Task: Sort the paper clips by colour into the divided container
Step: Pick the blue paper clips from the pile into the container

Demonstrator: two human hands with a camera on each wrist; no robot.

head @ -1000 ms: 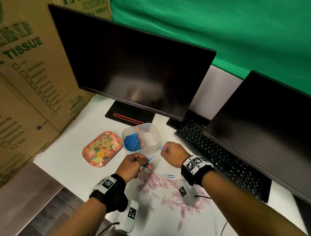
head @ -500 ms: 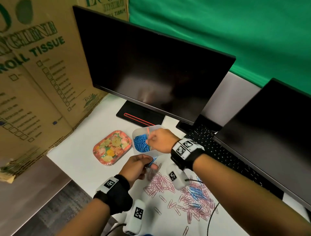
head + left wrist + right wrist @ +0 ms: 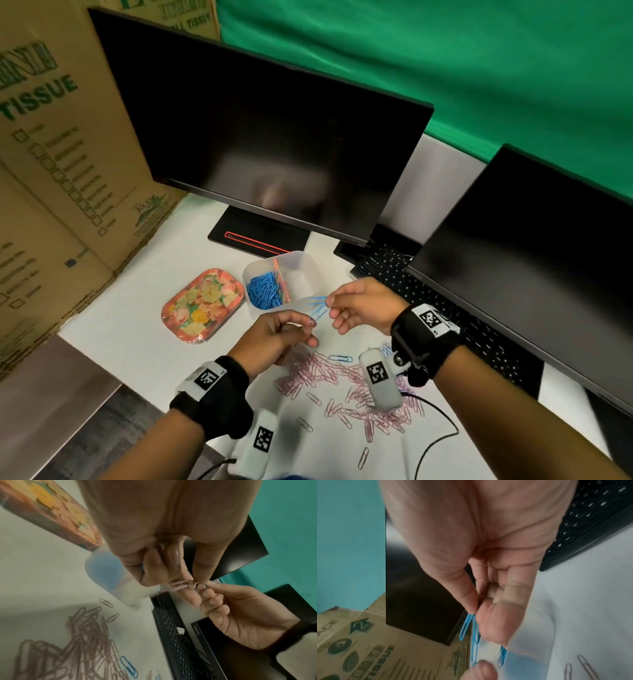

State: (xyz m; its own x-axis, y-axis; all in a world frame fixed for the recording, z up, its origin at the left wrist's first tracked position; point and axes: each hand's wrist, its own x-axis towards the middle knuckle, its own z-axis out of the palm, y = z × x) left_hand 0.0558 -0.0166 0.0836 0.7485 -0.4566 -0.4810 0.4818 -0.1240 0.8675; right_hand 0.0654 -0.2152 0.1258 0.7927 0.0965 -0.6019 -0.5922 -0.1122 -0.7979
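The translucent divided container point(image 3: 310, 265) stands behind my hands, with several blue clips point(image 3: 262, 290) in its left compartment and an orange strip at the divider. Just in front of it my right hand point(image 3: 330, 306) pinches two blue paper clips point(image 3: 318, 306) between thumb and forefinger point(image 3: 471, 605). My left hand point(image 3: 310, 325) pinches the lower end of one of those clips; in the left wrist view something pinkish and blurred also lies under its fingers point(image 3: 193, 580). A pile of pink clips point(image 3: 318, 375) with one blue clip point(image 3: 340, 358) lies on the white table below the hands.
A floral tray point(image 3: 203, 305) lies left of the container. Two dark monitors point(image 3: 274, 137) and a black keyboard point(image 3: 445, 308) stand behind and to the right. Cardboard boxes point(image 3: 51, 171) wall off the left. A black cable point(image 3: 435, 442) runs across the table's near right.
My right hand has drawn back from over the container's blue compartment and met the left hand in front of it, now pinching blue clips. The left hand stayed about where it was.
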